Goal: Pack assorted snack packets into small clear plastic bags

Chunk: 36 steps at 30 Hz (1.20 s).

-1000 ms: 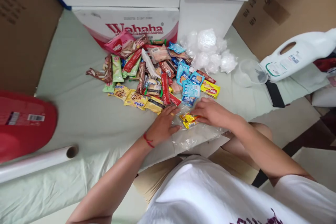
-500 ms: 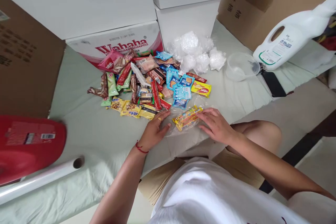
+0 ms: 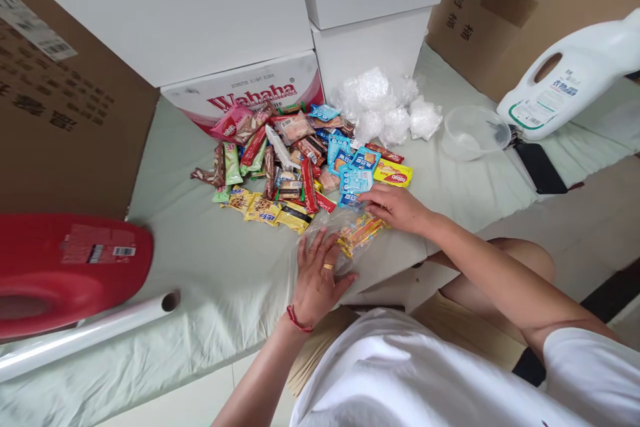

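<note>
My left hand (image 3: 317, 277) lies flat with its fingers spread over the edge of a clear plastic wrap (image 3: 325, 227). On that wrap rest several yellow-wrapped snack bars (image 3: 361, 233), side by side just right of my left fingers. My right hand (image 3: 400, 208) hovers over the bars' far right end, its fingers stretched toward the lowest blue snack packet (image 3: 349, 200). The fingertips are at that packet's right edge; whether they press on it is hard to see. More blue packets (image 3: 356, 180) overlap behind it, beside a yellow nabati packet (image 3: 393, 173).
A heap of mixed snacks (image 3: 295, 167) lies before a Wahaba box (image 3: 250, 90). Bundles in clear wrap (image 3: 373, 90), a clear round tub (image 3: 475, 133), a black phone (image 3: 540, 167) and a white detergent bottle (image 3: 560, 90) stand right. Left are a red bottle (image 3: 100, 247) and a film roll (image 3: 100, 330).
My right hand has left the yellow bars and moved forward to the blue packets. My left hand has come back toward me and flattened onto the wrap. The view has shifted slightly.
</note>
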### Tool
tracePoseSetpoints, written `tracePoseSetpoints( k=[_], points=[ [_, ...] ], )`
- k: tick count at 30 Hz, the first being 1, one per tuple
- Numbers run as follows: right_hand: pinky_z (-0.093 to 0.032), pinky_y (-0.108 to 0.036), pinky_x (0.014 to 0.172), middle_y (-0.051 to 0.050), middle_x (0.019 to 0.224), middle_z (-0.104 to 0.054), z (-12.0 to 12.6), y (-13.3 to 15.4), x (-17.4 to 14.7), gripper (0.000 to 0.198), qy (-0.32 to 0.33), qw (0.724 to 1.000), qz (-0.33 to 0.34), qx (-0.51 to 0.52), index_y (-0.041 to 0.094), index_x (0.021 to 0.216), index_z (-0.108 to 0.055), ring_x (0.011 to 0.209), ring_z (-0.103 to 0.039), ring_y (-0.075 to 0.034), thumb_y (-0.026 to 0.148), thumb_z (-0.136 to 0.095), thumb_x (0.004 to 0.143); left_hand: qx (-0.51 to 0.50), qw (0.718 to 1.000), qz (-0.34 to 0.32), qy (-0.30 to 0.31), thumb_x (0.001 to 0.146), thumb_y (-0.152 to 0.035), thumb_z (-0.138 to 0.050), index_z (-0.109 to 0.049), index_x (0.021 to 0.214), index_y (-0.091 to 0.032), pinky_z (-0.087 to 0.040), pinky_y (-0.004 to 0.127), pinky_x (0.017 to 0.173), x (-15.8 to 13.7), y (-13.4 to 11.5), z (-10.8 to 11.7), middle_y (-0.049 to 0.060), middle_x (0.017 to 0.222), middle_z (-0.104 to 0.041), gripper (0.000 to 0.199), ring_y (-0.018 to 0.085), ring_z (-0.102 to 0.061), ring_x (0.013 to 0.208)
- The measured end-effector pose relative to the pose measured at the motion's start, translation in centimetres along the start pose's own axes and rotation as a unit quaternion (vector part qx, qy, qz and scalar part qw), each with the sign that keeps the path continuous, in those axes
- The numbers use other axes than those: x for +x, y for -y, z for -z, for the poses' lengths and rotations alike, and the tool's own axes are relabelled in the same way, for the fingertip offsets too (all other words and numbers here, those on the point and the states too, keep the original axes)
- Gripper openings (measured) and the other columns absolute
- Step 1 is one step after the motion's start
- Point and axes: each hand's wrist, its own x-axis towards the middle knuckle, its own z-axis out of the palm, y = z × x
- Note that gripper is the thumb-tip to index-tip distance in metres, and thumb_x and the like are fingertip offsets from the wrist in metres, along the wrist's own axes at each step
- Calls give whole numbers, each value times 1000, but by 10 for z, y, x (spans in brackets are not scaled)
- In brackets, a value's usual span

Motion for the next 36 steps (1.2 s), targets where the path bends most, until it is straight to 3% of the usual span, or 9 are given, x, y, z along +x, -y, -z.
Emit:
tracePoseSetpoints(
  k=[3, 10, 14, 16, 19, 21, 24, 29, 36],
  points=[
    [-47, -29, 79, -10, 107, -72, -1, -7, 6, 29, 16, 1000, -12, -4, 19, 125, -70, 93, -66, -20, 27, -52, 103, -35, 995, 53, -82, 92, -25, -70, -68, 95, -23, -35, 61, 121, -3, -3, 1, 9, 126, -73, 4, 32, -47, 147],
    [-46, -29, 82, -8, 114, -75, -7, -14, 13, 30, 61, 998, -31, -3, 23, 126, -71, 101, -67, -21, 25, -51, 104, -61, 946, 270, -168, 97, -26, -60, -61, 75, -22, -45, 56, 112, -22, 7, 3, 7, 112, -73, 22, 30, -52, 139],
    [-42, -27, 75, -8, 118, -74, -9, -11, 18, 31, 102, 991, -58, -69, 24, 129, -71, 99, -67, -20, 26, -52, 104, 5, 920, 341, -193, 87, -30, -68, -65, 90, -21, -44, 60, 110, -35, 14, 9, 13, 122, -66, 10, 35, -52, 136],
    [-39, -27, 72, -8, 118, -74, -10, -8, 21, 31, 127, 983, -70, -110, 24, 129, -70, 99, -66, -20, 26, -51, 104, 68, 907, 327, -256, 83, -23, -70, -64, 96, -20, -46, 58, 105, -38, 6, 19, 14, 121, -63, 14, 34, -56, 127],
    [-35, -28, 68, -8, 114, -74, -11, -1, 24, 31, 163, 971, -72, -160, 24, 126, -71, 98, -66, -21, 25, -49, 106, 96, 927, 175, -317, 78, -8, -68, -64, 93, -22, -51, 45, 92, -32, -26, 36, 9, 105, -65, 21, 27, -64, 105],
    [-33, -29, 67, -9, 110, -75, -12, 3, 25, 32, 179, 963, -69, -189, 23, 124, -72, 97, -66, -21, 26, -46, 107, -1, 972, 20, -236, 79, -4, -63, -66, 98, -23, -52, 39, 85, -18, -52, 40, 6, 96, -70, 27, 24, -67, 100],
    [-31, -30, 67, -10, 107, -75, -12, 8, 28, 32, 191, 954, -74, -221, 22, 123, -73, 96, -66, -22, 26, -45, 107, -49, 993, -65, -89, 88, -7, -55, -67, 119, -16, -49, 41, 98, 14, -76, 25, 11, 117, -76, 35, 26, -64, 122],
    [-32, -30, 66, -8, 107, -75, -12, 6, 27, 30, 190, 954, -85, -217, 24, 126, -71, 94, -66, -21, 28, -49, 106, 82, 993, 81, -14, 100, -23, -54, -71, 123, -19, -42, 47, 97, 44, -54, -7, 12, 127, -75, 29, 31, -66, 119],
    [-40, -33, 78, -11, 104, -74, 1, 0, 25, 25, 148, 967, -75, -194, 19, 115, -75, 99, -61, -25, 31, -57, 103, 74, 979, 190, -21, 101, -37, -55, -70, 127, -22, -37, 51, 96, 29, -24, -3, 12, 128, -74, 33, 36, -61, 117]
  ],
)
